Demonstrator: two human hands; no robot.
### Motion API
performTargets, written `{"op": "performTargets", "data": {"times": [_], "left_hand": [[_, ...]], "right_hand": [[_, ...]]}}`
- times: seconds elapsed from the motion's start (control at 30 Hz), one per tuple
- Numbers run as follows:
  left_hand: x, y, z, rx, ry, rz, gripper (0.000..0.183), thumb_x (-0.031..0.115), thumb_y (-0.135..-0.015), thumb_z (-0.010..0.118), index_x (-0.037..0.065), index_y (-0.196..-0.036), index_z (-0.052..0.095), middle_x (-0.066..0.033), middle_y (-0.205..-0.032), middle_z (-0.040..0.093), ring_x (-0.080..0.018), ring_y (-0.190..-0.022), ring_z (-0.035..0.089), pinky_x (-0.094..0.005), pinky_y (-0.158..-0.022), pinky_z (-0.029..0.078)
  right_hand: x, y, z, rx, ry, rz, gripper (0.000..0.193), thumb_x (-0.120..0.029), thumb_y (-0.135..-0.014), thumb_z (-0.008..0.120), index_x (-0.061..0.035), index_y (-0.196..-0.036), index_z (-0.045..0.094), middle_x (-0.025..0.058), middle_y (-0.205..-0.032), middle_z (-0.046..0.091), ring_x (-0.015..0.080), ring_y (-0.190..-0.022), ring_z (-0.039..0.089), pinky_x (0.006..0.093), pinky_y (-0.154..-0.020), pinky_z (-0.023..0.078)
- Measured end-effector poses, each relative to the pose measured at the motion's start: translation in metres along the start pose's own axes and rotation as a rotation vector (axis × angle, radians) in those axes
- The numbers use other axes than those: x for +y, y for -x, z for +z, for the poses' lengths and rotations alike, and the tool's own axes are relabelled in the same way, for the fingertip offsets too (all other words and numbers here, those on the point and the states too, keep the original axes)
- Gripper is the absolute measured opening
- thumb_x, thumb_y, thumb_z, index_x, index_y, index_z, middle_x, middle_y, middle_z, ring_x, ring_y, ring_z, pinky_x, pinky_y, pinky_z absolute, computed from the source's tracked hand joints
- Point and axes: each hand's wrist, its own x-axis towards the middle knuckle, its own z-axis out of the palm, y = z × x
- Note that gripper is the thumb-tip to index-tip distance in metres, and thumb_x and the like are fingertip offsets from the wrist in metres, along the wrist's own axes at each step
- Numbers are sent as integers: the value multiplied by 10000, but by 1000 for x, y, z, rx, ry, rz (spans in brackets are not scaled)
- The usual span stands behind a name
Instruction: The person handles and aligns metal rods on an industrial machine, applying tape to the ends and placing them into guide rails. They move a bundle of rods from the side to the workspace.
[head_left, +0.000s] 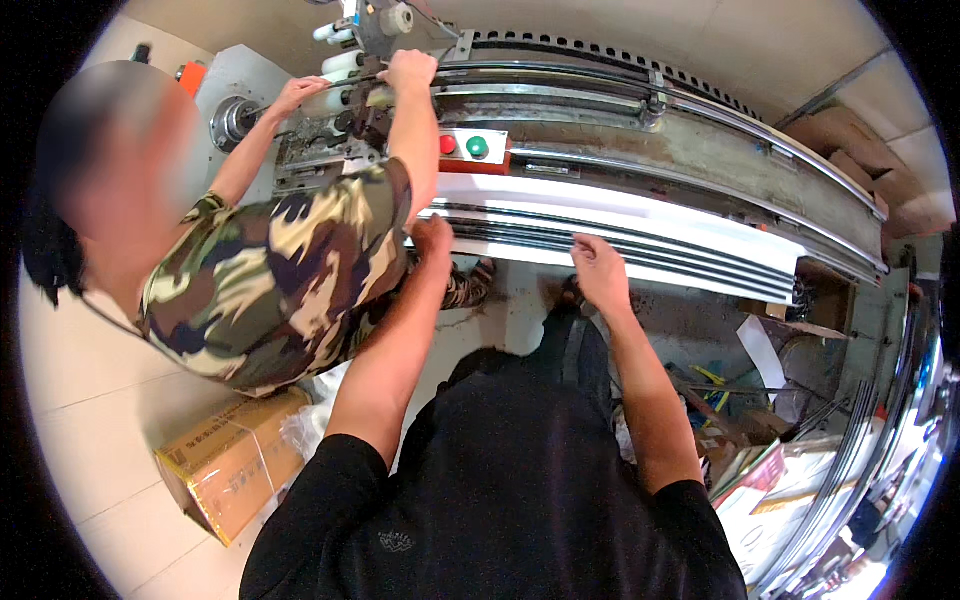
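Black rods [700, 262] lie lengthwise on white tray [610, 198] before machine [690, 125]. Step in hand: likely handling rods. Left hand [432, 240] at rods' left end, right hand [600, 270] curled over them; cannot tell if either grips. Next move probably calls for separating single rod.

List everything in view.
Long metal machine: one, grey, top
Cylindrical rollers: several, white, machine's left
Round push buttons: two, red, green, machine's front
Long narrow tray: one, white, before machine
Slim round rods: several, black, on tray
Cardboard carton: one, brown, lower left
Co-worker in camouflage shirt: one, green-brown, left
Loose clutter: many, mixed colours, lower right
Wearer's shirt: one, black, bottom
Left grip: one, bare, rods' left end
Right grip: one, bare, at tray's near edge
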Motion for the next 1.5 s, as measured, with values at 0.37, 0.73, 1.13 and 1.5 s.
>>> {"op": "performTargets", "data": {"times": [0.37,0.73,1.13,1.5], "left_hand": [[235,-239,45,-121,-1380,885,229,164,-911,752,119,-1134,774,-77,-1141,791,-232,-1013,769,-372,-863,621],[215,-261,66,51,-1461,1061,411,185,-817,862,152,-1201,718,-21,-1131,776,-194,-1078,747,-331,-846,621],[202,-261,67,106,-1320,1301,119,170,-951,632,143,-1059,673,-29,-1044,707,-214,-1030,726,-375,-824,614],[200,-268,74,70,-1371,1388,98,206,-994,596,166,-1046,669,-10,-1000,681,-193,-993,711,-395,-811,599]], "right_hand": [[13,-31,-27,-269,-88,165,317,-204,-1035,677,-35,-1303,706,162,-1197,766,283,-1134,749,390,-985,573],[22,-39,-37,-352,-155,314,305,-207,-1035,706,-31,-1284,724,130,-1125,789,213,-1039,758,353,-908,583],[-1,-46,-4,-275,-1106,949,488,-161,-1092,610,103,-1486,496,251,-1418,632,319,-1288,666,410,-1116,548],[35,-58,52,328,-1811,886,309,-138,-1020,681,14,-1270,582,183,-1294,664,342,-1261,617,479,-1200,455]]}}
